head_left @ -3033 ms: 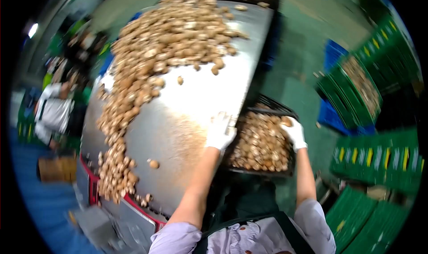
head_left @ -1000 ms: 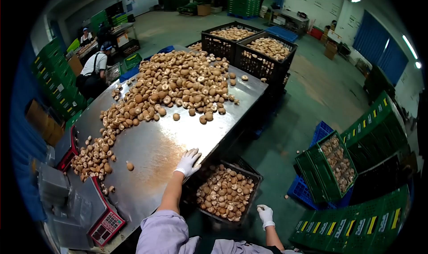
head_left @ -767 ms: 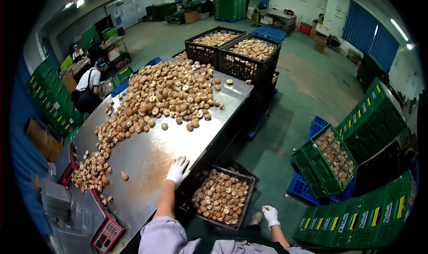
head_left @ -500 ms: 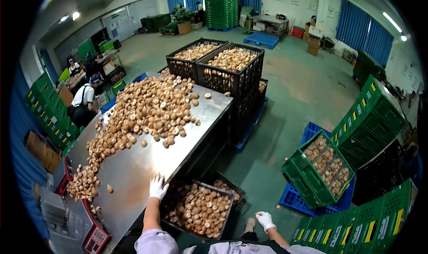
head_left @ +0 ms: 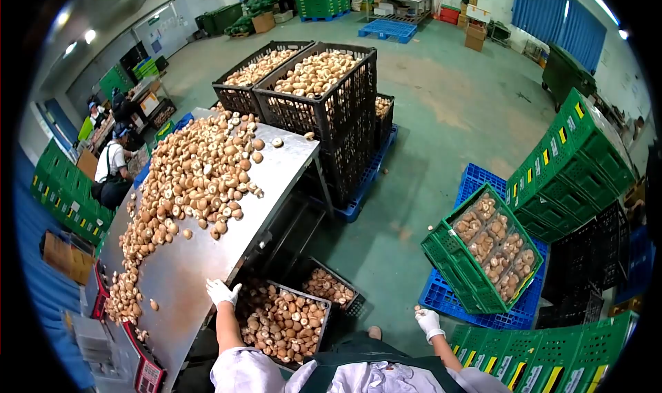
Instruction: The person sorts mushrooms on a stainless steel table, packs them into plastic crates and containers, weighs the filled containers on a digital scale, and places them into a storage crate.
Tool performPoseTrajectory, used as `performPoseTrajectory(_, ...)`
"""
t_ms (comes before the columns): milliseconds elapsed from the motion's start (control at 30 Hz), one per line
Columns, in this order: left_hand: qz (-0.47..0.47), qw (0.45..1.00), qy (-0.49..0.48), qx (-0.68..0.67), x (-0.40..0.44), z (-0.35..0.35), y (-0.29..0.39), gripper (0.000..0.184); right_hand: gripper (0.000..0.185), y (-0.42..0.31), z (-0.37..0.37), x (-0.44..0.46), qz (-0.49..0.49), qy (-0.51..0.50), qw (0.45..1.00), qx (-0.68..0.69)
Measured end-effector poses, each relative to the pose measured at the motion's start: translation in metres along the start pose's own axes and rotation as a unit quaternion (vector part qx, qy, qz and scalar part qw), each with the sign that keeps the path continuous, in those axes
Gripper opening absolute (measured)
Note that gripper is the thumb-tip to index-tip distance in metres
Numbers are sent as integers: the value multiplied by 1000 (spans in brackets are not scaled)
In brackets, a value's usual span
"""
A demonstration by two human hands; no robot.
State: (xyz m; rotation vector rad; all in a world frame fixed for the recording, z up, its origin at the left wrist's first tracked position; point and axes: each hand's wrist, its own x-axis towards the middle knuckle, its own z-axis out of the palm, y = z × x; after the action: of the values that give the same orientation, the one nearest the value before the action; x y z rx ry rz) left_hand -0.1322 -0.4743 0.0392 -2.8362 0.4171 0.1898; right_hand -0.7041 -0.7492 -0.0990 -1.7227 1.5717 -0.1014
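Note:
My left hand [head_left: 222, 293], in a white glove, rests at the near edge of the metal table [head_left: 214, 255] with its fingers apart and holds nothing. On that table a large heap of brown mushrooms [head_left: 200, 165] spreads toward the far end and down the left side. Below my left hand stands a black crate of mushrooms [head_left: 286, 324], with a second mushroom crate [head_left: 329, 286] behind it. My right hand [head_left: 430, 323], also gloved, hangs out to the right with curled fingers. A small pale-brown bit shows at its fingertips, too small to name.
Stacked black crates [head_left: 324, 117] full of mushrooms stand beyond the table. On the right, a green crate [head_left: 448, 255] with packed mushroom trays sits on a blue pallet [head_left: 441, 296], near stacked green crates [head_left: 572, 158]. Red-framed scales [head_left: 148, 372] line the left. A co-worker [head_left: 114, 162] bends at far left.
The view has shifted forward and right, bringing the crates nearer. My left hand stays at the table edge, farther along it. My right hand remains out to the side, fingers curled.

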Motion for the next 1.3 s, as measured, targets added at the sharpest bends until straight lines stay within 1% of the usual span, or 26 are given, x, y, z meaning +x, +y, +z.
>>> performPoseTrajectory(67,-5,999,26,-37,2,6,0,98,16,4,-3,13,-20,22,999,-25)
performPoseTrajectory(100,-12,998,39,-53,2,6,2,98,16,-2,-8,15,-22,10,999,-37)
performPoseTrajectory(167,-30,997,34,-66,2,0,8,94,17,-24,-17,31,-1,-13,1000,-8)
performPoseTrajectory(200,-15,997,17,-71,1,-9,10,95,17,-31,-20,40,-9,-22,1000,-17)
performPoseTrajectory(233,-4,997,0,-78,-2,-18,9,96,16,-37,-21,52,-21,-30,999,7)
performPoseTrajectory(300,-29,996,12,-80,2,-11,11,92,15,-70,-29,73,-6,-76,994,80)
performPoseTrajectory(333,-55,994,40,-80,8,8,9,94,14,-58,-15,102,-29,-85,990,107)
performPoseTrajectory(367,-77,991,70,-79,14,21,10,96,12,-72,-15,120,-14,-113,982,153)
performPoseTrajectory(400,-102,989,41,-101,10,8,15,97,11,-89,-16,138,-5,-149,974,173)
performPoseTrajectory(433,-122,985,43,-110,10,7,15,97,11,-113,-18,153,7,-181,964,194)
performPoseTrajectory(467,-140,980,46,-138,12,7,18,98,11,-129,-16,174,-29,-209,954,215)
performPoseTrajectory(567,-204,960,34,-188,20,-6,36,100,13,-198,-10,229,-29,-250,947,199)
performPoseTrajectory(600,-237,950,27,-200,27,2,39,100,16,-221,-7,247,-61,-281,935,206)
performPoseTrajectory(633,-267,940,16,-210,27,6,41,99,21,-267,-18,246,-87,-295,932,190)
performPoseTrajectory(667,-292,927,1,-236,31,-6,49,97,22,-302,-21,256,-121,-301,928,184)
performPoseTrajectory(767,-315,889,56,-327,43,-16,86,90,23,-392,-21,292,-212,-314,905,196)
performPoseTrajectory(833,-315,863,126,-373,57,-11,115,93,23,-432,-5,322,-240,-300,899,209)
performPoseTrajectory(900,-307,868,134,-365,66,-35,145,92,24,-479,11,328,-218,-302,895,245)
performPoseTrajectory(933,-299,878,137,-347,73,-42,156,93,25,-494,25,340,-238,-328,882,241)
performPoseTrajectory(967,-290,888,139,-330,81,-46,165,93,28,-516,34,338,-255,-324,888,205)
performPoseTrajectory(1033,-295,865,193,-357,101,-46,176,96,31,-557,56,339,-301,-299,895,136)
performPoseTrajectory(1067,-312,866,181,-345,108,-50,181,97,32,-569,78,355,-356,-268,889,106)
performPoseTrajectory(1133,-338,877,139,-312,123,-47,182,101,39,-608,101,352,-374,-248,882,146)
performPoseTrajectory(1167,-338,883,155,-288,124,-41,184,101,42,-627,110,350,-377,-237,878,174)
performPoseTrajectory(1200,-346,884,145,-281,126,-41,184,101,48,-635,138,374,-365,-256,871,209)
performPoseTrajectory(1300,-357,890,125,-254,125,-54,186,100,46,-684,167,381,-417,-238,848,225)
